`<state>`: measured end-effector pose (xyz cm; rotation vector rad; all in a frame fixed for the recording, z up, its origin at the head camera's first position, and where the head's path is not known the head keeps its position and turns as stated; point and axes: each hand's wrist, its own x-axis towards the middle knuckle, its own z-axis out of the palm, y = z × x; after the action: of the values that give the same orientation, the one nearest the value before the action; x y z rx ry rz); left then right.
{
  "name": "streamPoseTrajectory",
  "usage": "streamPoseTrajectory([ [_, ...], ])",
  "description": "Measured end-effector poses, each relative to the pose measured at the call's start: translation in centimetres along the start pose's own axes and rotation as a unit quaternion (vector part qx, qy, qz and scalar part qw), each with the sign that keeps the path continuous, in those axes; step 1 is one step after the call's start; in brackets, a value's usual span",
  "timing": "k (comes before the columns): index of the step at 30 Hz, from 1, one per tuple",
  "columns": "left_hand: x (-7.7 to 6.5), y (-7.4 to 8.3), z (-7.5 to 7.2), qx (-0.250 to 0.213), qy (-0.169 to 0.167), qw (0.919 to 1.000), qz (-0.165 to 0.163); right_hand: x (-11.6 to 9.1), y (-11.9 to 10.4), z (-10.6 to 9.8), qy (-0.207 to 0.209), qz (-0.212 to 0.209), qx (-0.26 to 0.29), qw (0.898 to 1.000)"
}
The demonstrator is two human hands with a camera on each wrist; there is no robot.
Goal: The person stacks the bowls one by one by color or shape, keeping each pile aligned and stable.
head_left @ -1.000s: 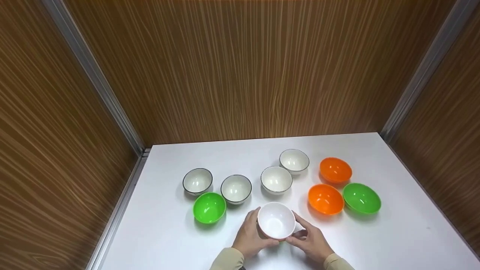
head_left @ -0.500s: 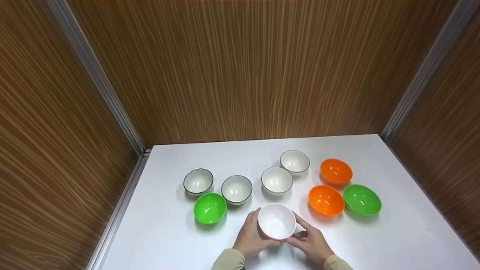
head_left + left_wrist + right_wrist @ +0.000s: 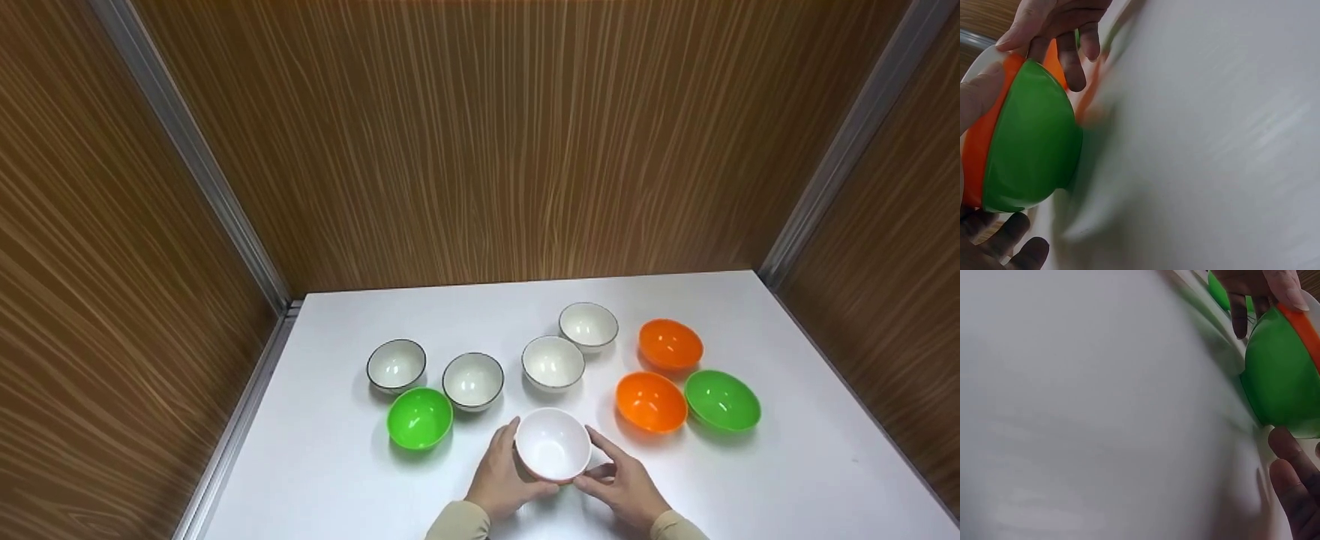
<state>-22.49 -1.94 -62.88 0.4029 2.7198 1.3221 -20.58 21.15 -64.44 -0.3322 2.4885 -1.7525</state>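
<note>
A nested stack of bowls is between my two hands near the front of the table: a white bowl (image 3: 553,444) on top, an orange bowl (image 3: 981,152) under it, and a green bowl (image 3: 1033,138) outermost. My left hand (image 3: 501,474) grips the stack's left side, thumb on the near side. Opposite it, my right hand (image 3: 621,484) holds the right side between thumb and fingers. The green bowl's base sits close over the white tabletop in both wrist views. From the head view the white bowl hides most of the two below.
Behind the stack stand several pale dark-rimmed bowls (image 3: 553,364). A bright green bowl (image 3: 420,418) is at left. Two orange bowls (image 3: 651,403) and another green bowl (image 3: 722,401) are grouped at right. Wood-grain panels (image 3: 480,150) enclose the white table (image 3: 315,480).
</note>
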Motion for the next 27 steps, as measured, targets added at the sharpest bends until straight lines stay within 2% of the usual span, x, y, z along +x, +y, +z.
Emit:
streamPoseTrajectory([
  [3, -0.1, 0.1, 0.0, -0.004, -0.008, 0.9998, -0.017, -0.2, -0.1, -0.6, 0.012, 0.017, 0.006, 1.0],
  [6, -0.1, 0.3, 0.0, -0.008, -0.013, 0.9994, -0.032, -0.6, -0.3, -1.7, 0.049, 0.067, 0.033, 0.996],
  [10, -0.1, 0.3, 0.0, -0.016, -0.004, 0.9992, -0.037, -1.1, -0.3, -3.8, 0.117, 0.153, 0.071, 0.979],
  [13, 0.0, 0.4, 0.0, -0.021, 0.006, 0.999, -0.038, -1.4, 0.0, -5.5, 0.148, 0.207, 0.091, 0.963],
  [16, -0.1, 0.6, 0.0, -0.023, 0.014, 0.999, -0.037, -1.6, 0.4, -7.1, 0.155, 0.239, 0.124, 0.95],
  [20, -0.3, 0.8, 0.1, -0.021, 0.022, 0.999, -0.032, -1.5, 0.8, -8.5, 0.154, 0.262, 0.154, 0.94],
  [24, -0.4, 1.0, 0.3, -0.014, 0.033, 0.999, -0.027, -1.2, 1.0, -9.4, 0.154, 0.276, 0.16, 0.935],
  [27, -0.4, 1.1, 0.4, -0.013, 0.041, 0.9987, -0.027, -0.8, 1.2, -9.7, 0.149, 0.277, 0.162, 0.935],
])
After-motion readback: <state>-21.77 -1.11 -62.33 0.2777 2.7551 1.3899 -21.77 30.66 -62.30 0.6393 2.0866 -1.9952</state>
